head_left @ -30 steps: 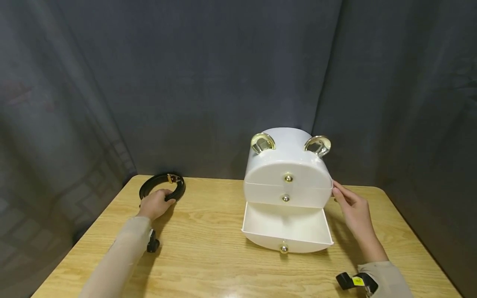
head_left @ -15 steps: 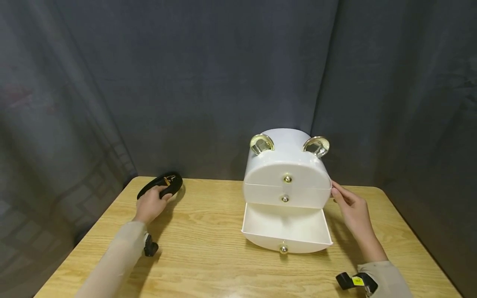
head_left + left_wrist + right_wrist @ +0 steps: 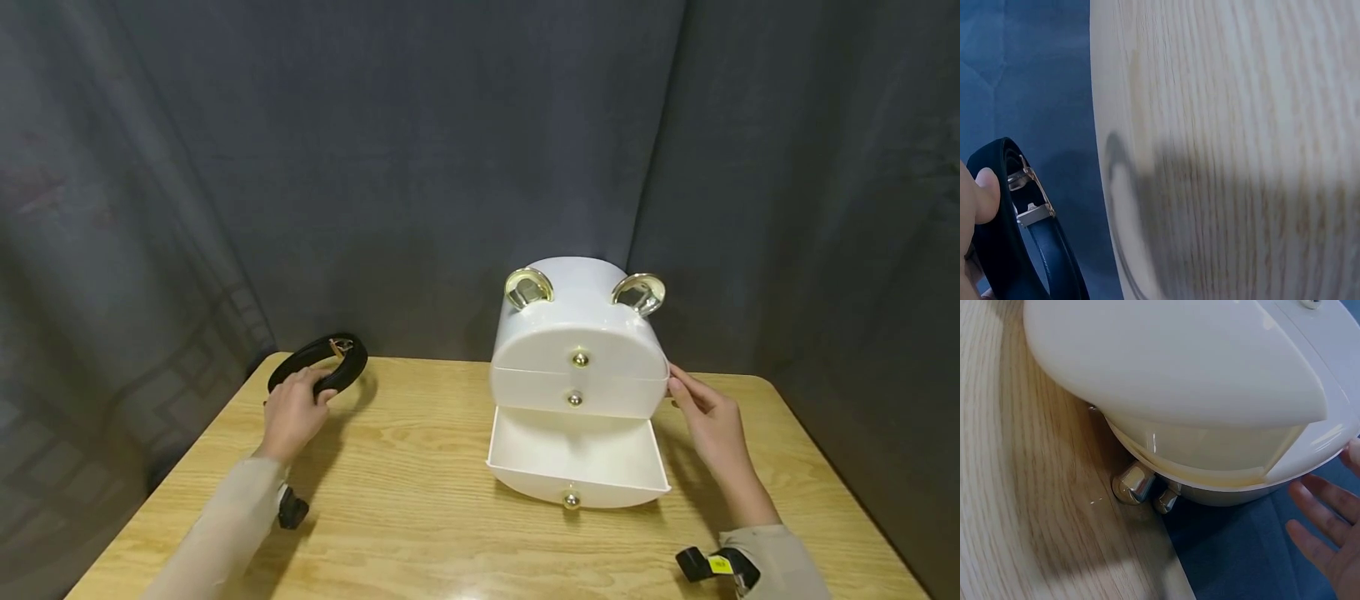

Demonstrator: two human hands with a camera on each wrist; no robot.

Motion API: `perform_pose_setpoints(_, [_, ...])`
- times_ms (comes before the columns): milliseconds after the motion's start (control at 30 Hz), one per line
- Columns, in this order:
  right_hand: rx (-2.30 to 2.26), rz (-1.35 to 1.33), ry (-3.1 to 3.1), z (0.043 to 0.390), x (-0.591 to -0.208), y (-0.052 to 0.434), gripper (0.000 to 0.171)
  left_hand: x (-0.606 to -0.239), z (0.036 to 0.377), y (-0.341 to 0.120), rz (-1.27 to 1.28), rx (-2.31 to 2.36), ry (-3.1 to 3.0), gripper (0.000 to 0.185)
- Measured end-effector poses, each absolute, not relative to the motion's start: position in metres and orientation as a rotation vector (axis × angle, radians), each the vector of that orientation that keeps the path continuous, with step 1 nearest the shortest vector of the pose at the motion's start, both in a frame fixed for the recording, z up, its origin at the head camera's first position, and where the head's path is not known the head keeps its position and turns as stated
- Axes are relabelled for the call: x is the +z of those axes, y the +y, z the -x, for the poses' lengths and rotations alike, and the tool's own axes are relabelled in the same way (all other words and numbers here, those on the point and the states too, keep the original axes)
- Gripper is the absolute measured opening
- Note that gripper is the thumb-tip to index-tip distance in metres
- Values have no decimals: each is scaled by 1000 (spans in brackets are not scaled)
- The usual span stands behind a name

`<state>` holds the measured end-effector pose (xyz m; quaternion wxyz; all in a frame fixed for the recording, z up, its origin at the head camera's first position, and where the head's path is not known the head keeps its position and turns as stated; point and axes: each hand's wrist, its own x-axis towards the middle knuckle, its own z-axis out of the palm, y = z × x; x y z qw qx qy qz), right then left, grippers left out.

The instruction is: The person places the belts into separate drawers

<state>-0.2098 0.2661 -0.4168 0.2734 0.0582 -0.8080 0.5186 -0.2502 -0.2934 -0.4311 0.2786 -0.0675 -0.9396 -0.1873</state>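
My left hand (image 3: 292, 412) grips a coiled black belt (image 3: 352, 371) at its near side, tilted and raised above the table at the far left. In the left wrist view, the thumb presses on the belt's outer face, close to its metal buckle (image 3: 1036, 195). A white rounded box with drawers (image 3: 577, 312) stands to the right, with two gold ears on top. Its bottom drawer (image 3: 573, 450) is pulled out, with nothing visible inside. My right hand (image 3: 712, 425) touches the box's right side, its fingers extended in the right wrist view.
The wooden table (image 3: 420, 467) carries the box and ends at a dark grey curtain (image 3: 420, 183) behind. Gold round knobs (image 3: 572, 500) project from the drawer fronts. Small metallic feet (image 3: 1133, 483) show under the box in the right wrist view.
My left hand has lifted the belt off the table, tilting it and drawing it slightly left and nearer. My right hand and the box have stayed in place.
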Motion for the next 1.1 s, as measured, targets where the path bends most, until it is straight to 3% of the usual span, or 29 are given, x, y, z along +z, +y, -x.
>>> perform_pose_setpoints(1100, [1375,-174,-2161,209,-419,271,37,-406,182,-251,539,-369,-2418,40])
